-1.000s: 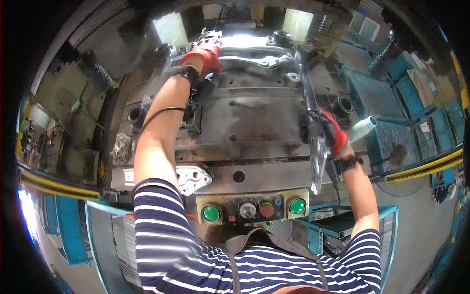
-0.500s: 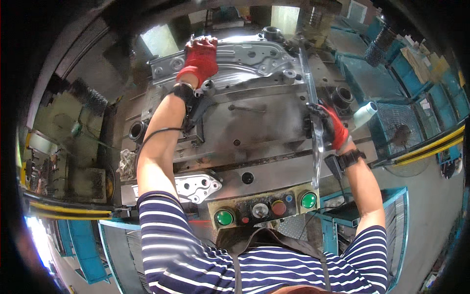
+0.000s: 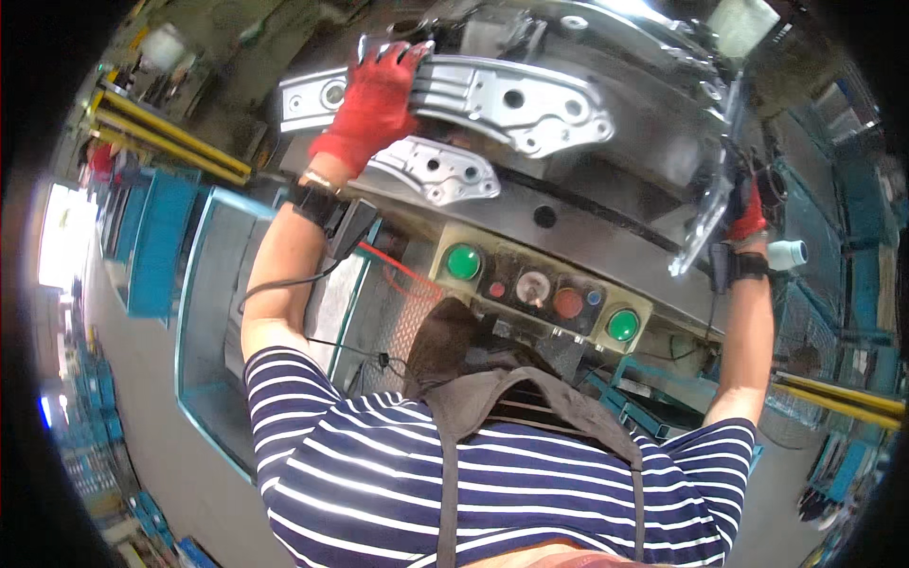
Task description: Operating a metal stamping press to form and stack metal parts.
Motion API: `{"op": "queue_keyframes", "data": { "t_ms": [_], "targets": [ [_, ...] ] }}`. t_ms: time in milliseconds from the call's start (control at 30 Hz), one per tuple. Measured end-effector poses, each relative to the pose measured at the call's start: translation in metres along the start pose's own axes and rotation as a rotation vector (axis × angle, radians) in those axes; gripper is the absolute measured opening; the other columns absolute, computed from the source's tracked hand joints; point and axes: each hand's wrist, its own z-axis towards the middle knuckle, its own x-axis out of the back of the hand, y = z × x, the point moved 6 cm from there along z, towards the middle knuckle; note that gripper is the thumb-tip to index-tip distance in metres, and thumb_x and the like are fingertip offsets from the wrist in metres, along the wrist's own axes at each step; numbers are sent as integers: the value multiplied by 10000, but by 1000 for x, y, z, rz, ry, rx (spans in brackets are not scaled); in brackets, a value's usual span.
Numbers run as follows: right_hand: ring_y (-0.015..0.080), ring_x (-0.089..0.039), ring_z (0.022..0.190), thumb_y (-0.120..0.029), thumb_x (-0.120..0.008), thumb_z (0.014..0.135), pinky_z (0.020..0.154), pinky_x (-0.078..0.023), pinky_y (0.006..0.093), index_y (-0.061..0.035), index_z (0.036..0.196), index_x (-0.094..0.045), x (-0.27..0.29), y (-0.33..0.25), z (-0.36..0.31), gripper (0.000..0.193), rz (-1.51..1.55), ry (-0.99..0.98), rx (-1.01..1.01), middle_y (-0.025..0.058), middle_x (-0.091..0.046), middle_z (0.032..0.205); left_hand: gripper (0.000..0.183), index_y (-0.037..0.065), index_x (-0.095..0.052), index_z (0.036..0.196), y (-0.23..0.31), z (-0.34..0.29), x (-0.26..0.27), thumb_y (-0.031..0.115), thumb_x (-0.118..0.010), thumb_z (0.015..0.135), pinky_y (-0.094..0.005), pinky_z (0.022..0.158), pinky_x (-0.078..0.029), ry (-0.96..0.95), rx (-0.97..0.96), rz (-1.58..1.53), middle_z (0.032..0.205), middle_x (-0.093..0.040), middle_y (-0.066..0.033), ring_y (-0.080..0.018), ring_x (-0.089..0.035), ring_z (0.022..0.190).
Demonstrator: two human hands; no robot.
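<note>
My left hand (image 3: 377,109), in a red glove, is closed on the upper edge of a long stamped metal bracket (image 3: 454,90). The bracket is silver, with round holes and a lobed right end. Below it, partly overlapped by my left hand and wrist, a similar, smaller-looking stamped bracket (image 3: 440,172) rests at the front of the machine bed. At the right, my right hand (image 3: 746,208), in a red and dark glove, is closed round a long, narrow, shiny metal strip (image 3: 705,222) that slants toward me. Blur hides the right fingers in part.
A control box (image 3: 532,295) with green buttons stands in front of my body. Behind lies the dark machine bed (image 3: 625,185), with a pale bottle (image 3: 788,254) beside my right wrist. A teal-framed bin (image 3: 213,312) is at the left, near a yellow rail (image 3: 170,137).
My left hand has brought the long bracket off the far part of the bed, toward me. The right hand keeps its strip, now more slanted. The whole view has turned and shifted.
</note>
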Motion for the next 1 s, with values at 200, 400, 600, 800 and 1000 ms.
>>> {"op": "queue_keyframes", "data": {
  "t_ms": [200,400,600,800,1000],
  "targets": [
    [135,-507,1082,-185,-451,1002,957,-411,281,-21,1299,-523,25,-15,3,346,-749,-117,438,48,-567,1197,874,185,-403,1378,-78,-100,-68,160,-765,584,-557,1106,-199,-346,142,78,1353,-454,-124,-323,-410,1282],
    [172,-514,1153,-204,-409,997,1031,-347,297,10,1328,-497,-28,-26,-10,404,-762,79,248,76,-567,1272,947,222,-364,1416,-108,-108,-152,141,-775,567,-553,1117,-198,-379,113,-28,1399,-413,-100,-333,-364,1323],
    [286,-526,1198,-240,-386,973,1036,-380,385,26,1285,-534,-61,-32,-39,436,-1627,-12,605,172,-553,1298,1027,185,-288,1462,-115,-139,-190,302,-815,589,-591,1112,-155,-255,445,-15,1484,-299,-156,-430,-218,1384],
    [257,-557,1116,-111,-699,786,937,-460,367,16,1405,-352,-210,3,-71,721,-1113,244,293,161,-504,1335,1184,26,-176,1471,-118,-223,-191,457,-816,573,-582,1111,-143,-72,839,-236,1497,-213,-239,-443,-183,1383],
    [375,-548,1128,-143,-784,580,954,-449,423,13,1305,-454,-381,84,-22,812,-1700,-304,514,226,-530,1245,1186,-49,-152,1447,-78,-249,-219,422,-826,592,-485,1127,-220,-102,1123,-537,1448,-240,-318,-456,-262,1344]
  ]
}}
